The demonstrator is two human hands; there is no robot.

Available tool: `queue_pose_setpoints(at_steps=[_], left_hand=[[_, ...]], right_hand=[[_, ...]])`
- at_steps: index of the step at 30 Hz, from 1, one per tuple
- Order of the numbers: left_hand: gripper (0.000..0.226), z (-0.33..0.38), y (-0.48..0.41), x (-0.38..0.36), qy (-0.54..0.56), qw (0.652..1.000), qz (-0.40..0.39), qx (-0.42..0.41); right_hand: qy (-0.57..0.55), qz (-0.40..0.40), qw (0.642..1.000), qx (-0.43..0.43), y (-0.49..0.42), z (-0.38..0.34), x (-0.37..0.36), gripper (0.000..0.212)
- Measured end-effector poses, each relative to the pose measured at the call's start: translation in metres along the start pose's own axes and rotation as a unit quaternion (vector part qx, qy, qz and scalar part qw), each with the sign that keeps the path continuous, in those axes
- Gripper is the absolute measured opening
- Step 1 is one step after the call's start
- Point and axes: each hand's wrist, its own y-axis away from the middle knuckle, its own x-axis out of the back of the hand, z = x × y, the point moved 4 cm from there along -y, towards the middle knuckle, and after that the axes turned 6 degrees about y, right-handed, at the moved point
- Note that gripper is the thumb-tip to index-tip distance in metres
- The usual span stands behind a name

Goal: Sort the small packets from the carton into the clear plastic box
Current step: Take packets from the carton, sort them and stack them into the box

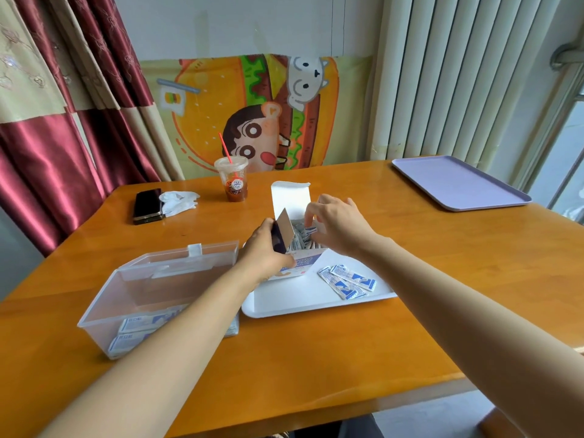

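An open white carton (290,197) full of small white-and-blue packets stands on a white tray (303,301) at the table's middle. My left hand (264,251) grips the carton's left side and side flap. My right hand (335,224) reaches into the carton from the right, its fingertips pinching a packet (310,229) among those inside. A few loose packets (347,281) lie on the tray's right part. The clear plastic box (151,298) sits to the left with its lid tipped back, and some packets (142,324) lie on its bottom.
A lilac tray (461,181) lies at the table's far right corner. An iced drink cup (232,178) with a red straw stands behind the carton. A dark phone (147,205) and crumpled tissue (178,200) lie at the far left. Curtains hang on the left.
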Motion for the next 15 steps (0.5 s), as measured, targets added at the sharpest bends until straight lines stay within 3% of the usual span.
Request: queue_pose_setpoints(at_steps=[6, 11, 15], left_hand=[[0.061, -0.002, -0.006, 0.000, 0.005, 1.000, -0.009, 0.018], [0.070, -0.013, -0.012, 0.003, 0.034, 0.998, -0.004, 0.059], [0.073, -0.017, -0.012, 0.007, 0.051, 0.996, -0.001, 0.075]], right_hand=[[0.002, -0.019, 1.000, 0.007, -0.004, 0.005, -0.005, 0.012], [-0.181, 0.052, 0.980, -0.070, -0.015, 0.018, 0.002, 0.015], [-0.235, 0.037, 0.967, -0.087, -0.017, 0.018, -0.003, 0.010]])
